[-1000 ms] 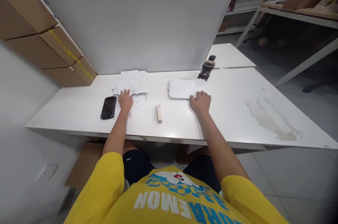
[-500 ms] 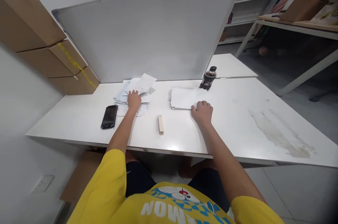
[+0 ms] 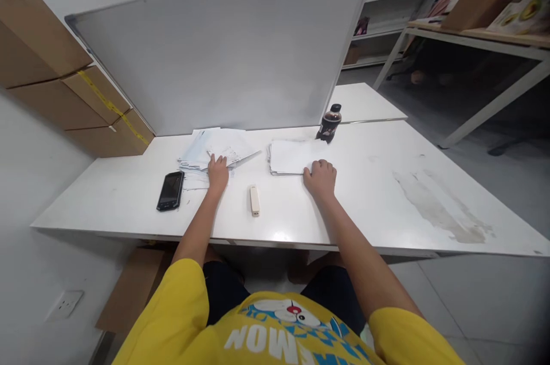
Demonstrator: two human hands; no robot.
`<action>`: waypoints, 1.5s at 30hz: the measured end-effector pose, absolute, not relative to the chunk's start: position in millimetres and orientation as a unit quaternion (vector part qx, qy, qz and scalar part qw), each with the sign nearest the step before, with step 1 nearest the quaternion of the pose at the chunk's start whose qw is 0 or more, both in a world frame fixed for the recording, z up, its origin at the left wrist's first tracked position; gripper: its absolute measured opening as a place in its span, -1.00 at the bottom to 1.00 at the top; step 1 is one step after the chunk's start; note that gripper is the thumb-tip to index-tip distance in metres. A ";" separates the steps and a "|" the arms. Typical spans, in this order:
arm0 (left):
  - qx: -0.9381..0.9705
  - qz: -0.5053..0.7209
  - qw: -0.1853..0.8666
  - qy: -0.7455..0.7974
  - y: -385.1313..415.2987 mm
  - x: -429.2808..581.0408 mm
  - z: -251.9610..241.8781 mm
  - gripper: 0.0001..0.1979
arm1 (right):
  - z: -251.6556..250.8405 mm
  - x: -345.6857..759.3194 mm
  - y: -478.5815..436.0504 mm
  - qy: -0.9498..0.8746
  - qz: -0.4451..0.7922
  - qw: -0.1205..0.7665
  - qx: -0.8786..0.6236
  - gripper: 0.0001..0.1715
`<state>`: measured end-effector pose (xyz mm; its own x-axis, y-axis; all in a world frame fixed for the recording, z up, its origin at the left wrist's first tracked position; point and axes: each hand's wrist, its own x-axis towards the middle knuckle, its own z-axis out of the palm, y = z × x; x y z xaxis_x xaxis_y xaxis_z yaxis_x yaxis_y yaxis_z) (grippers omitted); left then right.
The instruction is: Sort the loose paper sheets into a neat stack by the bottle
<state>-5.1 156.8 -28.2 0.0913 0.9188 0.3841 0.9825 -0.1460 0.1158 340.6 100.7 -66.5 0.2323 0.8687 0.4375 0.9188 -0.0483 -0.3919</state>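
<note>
My left hand [image 3: 217, 172] lies on a loose, messy pile of printed papers [image 3: 206, 147] and pinches a sheet [image 3: 238, 154] that slants off to the right. My right hand [image 3: 320, 177] rests with curled fingers on the near right corner of a neat stack of white sheets [image 3: 290, 156]. A small white stapler [image 3: 255, 200] sits on the white table [image 3: 369, 193] between my two hands.
A black phone [image 3: 171, 190] lies left of my left hand. A dark drink bottle [image 3: 329, 123] stands behind the neat stack. A large whiteboard [image 3: 223, 50] leans at the table's back edge. Cardboard boxes [image 3: 73, 84] are stacked at the left. Shelving stands at the far right.
My left hand reached further into the messy pile, lifted a sheet, then drew it back down and to the right. My right hand stayed on the neat stack.
</note>
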 end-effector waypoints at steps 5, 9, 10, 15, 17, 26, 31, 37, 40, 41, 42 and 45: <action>-0.741 -0.179 0.082 -0.642 132.7 3.5 -39.5 -0.57 | -62.9 343.0 93.3 -0.614 -0.044 0.325 -0.718 -0.56; -0.739 -0.184 0.082 -0.643 138.0 6.1 -33.9 -0.59 | -62.8 343.5 84.2 -0.621 -0.047 0.339 -0.705 -0.56; -0.738 -0.184 0.087 -0.643 141.9 7.4 -31.0 -0.59 | -63.0 343.5 82.4 -0.626 -0.048 0.340 -0.701 -0.56; -0.730 -0.143 0.109 -0.660 162.4 15.7 -18.4 -0.62 | -64.3 342.4 83.6 -0.632 -0.057 0.317 -0.705 -0.55; -0.731 -0.131 0.107 -0.661 167.0 18.3 -17.1 -0.64 | -65.6 341.9 87.5 -0.632 -0.063 0.311 -0.706 -0.54; -0.779 -0.102 0.096 -0.611 173.5 38.1 -16.6 -0.67 | -75.6 344.5 93.9 -0.631 -0.065 0.332 -0.698 -0.55; -0.790 -0.100 0.083 -0.598 177.4 46.1 -19.0 -0.65 | -74.6 342.7 95.3 -0.632 -0.058 0.325 -0.701 -0.56; -0.786 -0.101 0.073 -0.606 181.5 39.1 -21.5 -0.57 | -73.5 340.9 97.7 -0.637 -0.056 0.320 -0.699 -0.57; -0.788 -0.096 0.065 -0.605 182.4 35.6 -14.2 -0.70 | -73.6 341.5 97.5 -0.638 -0.051 0.323 -0.697 -0.57; -0.788 -0.096 0.064 -0.605 182.3 34.6 -10.0 -0.71 | -73.5 341.8 97.4 -0.639 -0.049 0.324 -0.696 -0.57; -0.788 -0.098 0.064 -0.605 181.5 33.8 -5.3 -0.72 | -73.4 342.1 97.2 -0.640 -0.048 0.325 -0.694 -0.57; -0.790 -0.124 0.072 -0.597 171.0 30.7 9.3 -0.74 | -73.0 342.8 96.6 -0.639 -0.046 0.336 -0.691 -0.57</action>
<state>30.7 171.0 9.3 0.2572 0.9245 0.2813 0.9602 -0.2773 0.0336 342.8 96.6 -73.0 0.1796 0.8518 0.4921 0.9131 0.0418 -0.4057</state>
